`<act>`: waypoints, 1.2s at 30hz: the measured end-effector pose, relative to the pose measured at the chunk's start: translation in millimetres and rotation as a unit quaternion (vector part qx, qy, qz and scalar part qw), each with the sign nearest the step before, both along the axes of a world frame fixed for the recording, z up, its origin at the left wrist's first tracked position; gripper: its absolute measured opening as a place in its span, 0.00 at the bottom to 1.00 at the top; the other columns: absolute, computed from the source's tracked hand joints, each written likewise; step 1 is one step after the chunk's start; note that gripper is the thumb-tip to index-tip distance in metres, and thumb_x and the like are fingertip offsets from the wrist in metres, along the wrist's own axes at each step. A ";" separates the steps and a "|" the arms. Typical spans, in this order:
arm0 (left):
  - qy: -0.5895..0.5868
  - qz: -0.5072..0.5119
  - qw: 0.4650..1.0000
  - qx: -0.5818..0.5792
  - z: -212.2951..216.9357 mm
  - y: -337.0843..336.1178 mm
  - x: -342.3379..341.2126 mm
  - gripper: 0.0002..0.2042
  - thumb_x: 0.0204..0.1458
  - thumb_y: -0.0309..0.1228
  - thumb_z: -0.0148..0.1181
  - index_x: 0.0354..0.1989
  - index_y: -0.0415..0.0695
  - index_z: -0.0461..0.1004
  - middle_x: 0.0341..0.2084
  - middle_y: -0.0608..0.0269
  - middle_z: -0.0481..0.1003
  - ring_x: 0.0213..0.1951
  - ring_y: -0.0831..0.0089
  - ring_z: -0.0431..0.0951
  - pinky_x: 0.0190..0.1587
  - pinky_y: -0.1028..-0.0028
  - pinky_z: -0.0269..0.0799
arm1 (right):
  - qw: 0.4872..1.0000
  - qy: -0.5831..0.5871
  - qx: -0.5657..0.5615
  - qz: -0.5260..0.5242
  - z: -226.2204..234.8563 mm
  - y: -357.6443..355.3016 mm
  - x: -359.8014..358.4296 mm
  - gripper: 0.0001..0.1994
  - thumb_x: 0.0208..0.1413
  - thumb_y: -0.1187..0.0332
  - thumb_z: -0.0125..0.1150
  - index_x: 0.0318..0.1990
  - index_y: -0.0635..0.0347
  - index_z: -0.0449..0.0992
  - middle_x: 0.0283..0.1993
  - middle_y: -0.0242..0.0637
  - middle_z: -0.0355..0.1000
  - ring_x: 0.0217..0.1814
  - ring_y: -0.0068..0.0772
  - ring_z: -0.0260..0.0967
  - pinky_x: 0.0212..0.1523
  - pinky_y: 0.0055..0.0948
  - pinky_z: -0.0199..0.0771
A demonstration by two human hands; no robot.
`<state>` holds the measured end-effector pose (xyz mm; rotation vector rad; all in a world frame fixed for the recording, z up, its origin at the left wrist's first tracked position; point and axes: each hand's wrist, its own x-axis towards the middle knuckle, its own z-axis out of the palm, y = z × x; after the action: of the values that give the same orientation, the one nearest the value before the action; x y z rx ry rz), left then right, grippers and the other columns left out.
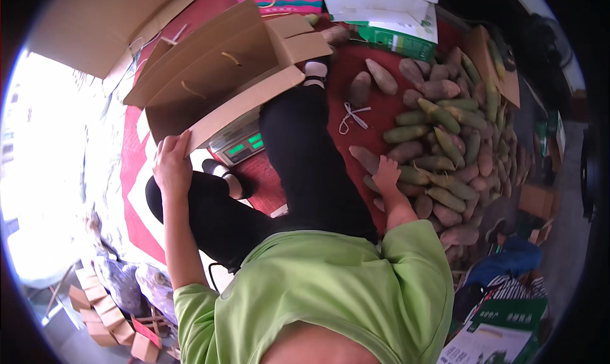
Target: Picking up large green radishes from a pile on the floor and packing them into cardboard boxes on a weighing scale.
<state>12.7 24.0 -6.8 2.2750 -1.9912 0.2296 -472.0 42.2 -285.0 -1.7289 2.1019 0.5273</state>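
An open cardboard box (210, 78) with cord handles stands on a digital scale (238, 149) whose display glows green. My left hand (171, 164) is closed on the end of the box's near flap, with the fingertips over its edge. On the right, my right hand (386, 173) grips one end of a pinkish-brown sweet potato (363, 159) at the near left edge of a large heap. Long green radishes (448, 145) lie among more sweet potatoes (440, 89) in that heap. My palm and some fingers are hidden from above.
A white ribbon (353, 117) lies on the red floor covering (337, 135) between my leg and the heap. Printed cartons (387, 21) stand at the far side. Small brown boxes (105, 307) are stacked at lower left. Another person's blue clothing (508, 262) shows at lower right.
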 end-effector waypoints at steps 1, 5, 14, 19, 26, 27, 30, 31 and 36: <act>-0.003 -0.006 1.000 -0.001 0.0 -1.0 1.2 0.17 0.45 0.21 0.58 0.44 0.51 0.78 0.34 0.66 0.74 0.42 0.65 0.75 0.43 0.65 0.73 | 1.000 -0.001 0.008 -0.004 2.2 -2.9 0.6 0.34 0.38 0.64 0.70 0.57 0.48 0.62 0.54 0.38 0.66 0.61 0.43 0.61 0.53 0.47 0.68; -0.002 -0.003 1.000 0.006 4.8 -1.3 3.7 0.14 0.47 0.23 0.57 0.42 0.50 0.79 0.32 0.65 0.75 0.40 0.65 0.76 0.42 0.65 0.73 | 0.997 -0.061 0.000 -0.046 14.3 -6.7 4.9 0.34 0.34 0.63 0.71 0.54 0.54 0.67 0.51 0.40 0.69 0.57 0.47 0.66 0.50 0.49 0.69; 0.010 0.003 1.000 0.001 11.0 -2.7 12.9 0.13 0.47 0.23 0.56 0.41 0.50 0.78 0.32 0.65 0.75 0.40 0.65 0.76 0.41 0.65 0.73 | 0.838 -0.363 0.121 -0.390 29.2 -36.7 -12.2 0.31 0.32 0.55 0.74 0.45 0.64 0.74 0.40 0.36 0.72 0.37 0.36 0.67 0.41 0.41 0.68; -0.004 0.007 1.000 0.011 4.7 5.5 14.0 0.12 0.48 0.25 0.54 0.41 0.50 0.78 0.32 0.64 0.74 0.40 0.65 0.76 0.42 0.65 0.72 | 0.808 -0.455 -0.013 -0.375 152.7 -88.9 29.2 0.33 0.37 0.57 0.71 0.52 0.65 0.72 0.42 0.36 0.72 0.40 0.28 0.67 0.38 0.31 0.66; 0.008 0.001 1.000 0.010 6.9 3.5 7.6 0.13 0.50 0.24 0.54 0.42 0.50 0.79 0.32 0.64 0.74 0.41 0.64 0.76 0.42 0.64 0.73 | 0.774 -0.611 -0.153 -0.071 290.6 -176.0 95.0 0.29 0.41 0.65 0.70 0.52 0.69 0.72 0.45 0.37 0.74 0.46 0.28 0.71 0.49 0.26 0.68; 0.008 0.003 1.000 0.013 7.8 4.1 7.6 0.13 0.50 0.24 0.53 0.42 0.50 0.78 0.32 0.64 0.74 0.41 0.64 0.76 0.42 0.64 0.72 | 0.778 -0.608 -0.156 -0.024 309.4 -184.9 113.4 0.28 0.41 0.65 0.70 0.51 0.69 0.72 0.44 0.37 0.74 0.45 0.29 0.71 0.48 0.25 0.69; 0.002 -0.004 1.000 0.022 3.6 4.6 9.5 0.12 0.52 0.26 0.51 0.43 0.50 0.77 0.33 0.63 0.74 0.42 0.63 0.75 0.44 0.64 0.71 | 0.784 -0.600 -0.133 0.092 314.4 -219.2 166.1 0.27 0.35 0.60 0.73 0.45 0.65 0.78 0.39 0.39 0.77 0.41 0.24 0.73 0.44 0.25 0.71; -0.002 0.000 1.000 0.016 4.9 7.8 10.5 0.12 0.53 0.26 0.51 0.43 0.50 0.77 0.33 0.63 0.74 0.42 0.63 0.75 0.43 0.64 0.72 | 0.816 -0.557 -0.068 0.137 322.3 -227.2 191.8 0.24 0.39 0.64 0.70 0.47 0.62 0.76 0.38 0.34 0.76 0.41 0.22 0.72 0.42 0.25 0.71; -0.025 0.005 1.000 0.015 2.6 5.1 8.4 0.11 0.52 0.26 0.54 0.43 0.50 0.78 0.33 0.64 0.74 0.40 0.64 0.76 0.40 0.64 0.73 | 0.904 -0.317 -0.062 0.281 300.4 -239.3 299.1 0.33 0.27 0.50 0.73 0.43 0.62 0.80 0.44 0.47 0.76 0.48 0.44 0.74 0.49 0.37 0.72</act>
<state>21.1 29.2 -4.2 2.3215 -2.0210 0.2615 -172.9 -197.0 15.4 -2.2020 1.1997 -0.0532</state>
